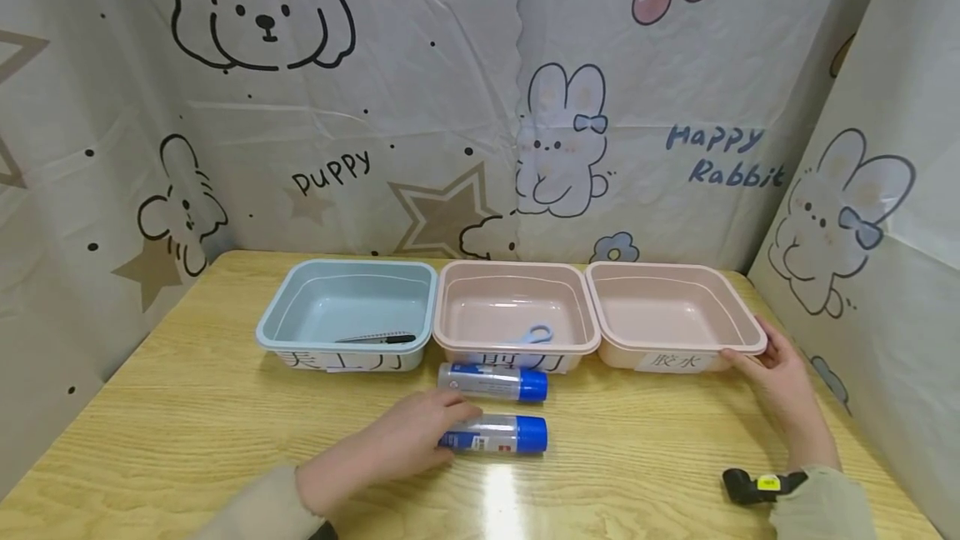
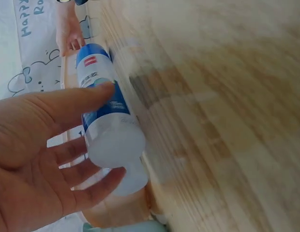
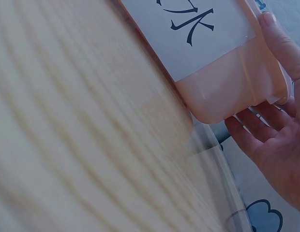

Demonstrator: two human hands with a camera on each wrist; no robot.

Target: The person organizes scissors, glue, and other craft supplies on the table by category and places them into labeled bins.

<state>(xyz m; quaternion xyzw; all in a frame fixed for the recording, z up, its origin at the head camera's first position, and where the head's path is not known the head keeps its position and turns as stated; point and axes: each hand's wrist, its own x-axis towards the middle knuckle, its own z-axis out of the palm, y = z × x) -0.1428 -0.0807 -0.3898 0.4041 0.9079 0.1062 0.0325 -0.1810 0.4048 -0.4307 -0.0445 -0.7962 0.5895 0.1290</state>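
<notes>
Two clear glue bottles with blue caps lie on their sides on the wooden table. My left hand (image 1: 397, 437) is at the nearer glue bottle (image 1: 495, 435), with the thumb over its label and fingers around its far side in the left wrist view. The other glue bottle (image 1: 491, 382) lies just beyond, close to the middle bin. At the right, my right hand (image 1: 783, 377) grips the front right corner of a pink bin (image 1: 621, 357), thumb on the rim and fingers along its side (image 3: 222, 92). A white paper label (image 3: 213, 34) is on its front.
A blue bin (image 1: 300, 267) holding a black utility knife (image 1: 397, 339) stands at the left. The middle pink bin (image 1: 517, 267) contains light-blue-handled scissors (image 1: 538, 333). All the bins stand side by side before a printed cloth (image 1: 420, 107).
</notes>
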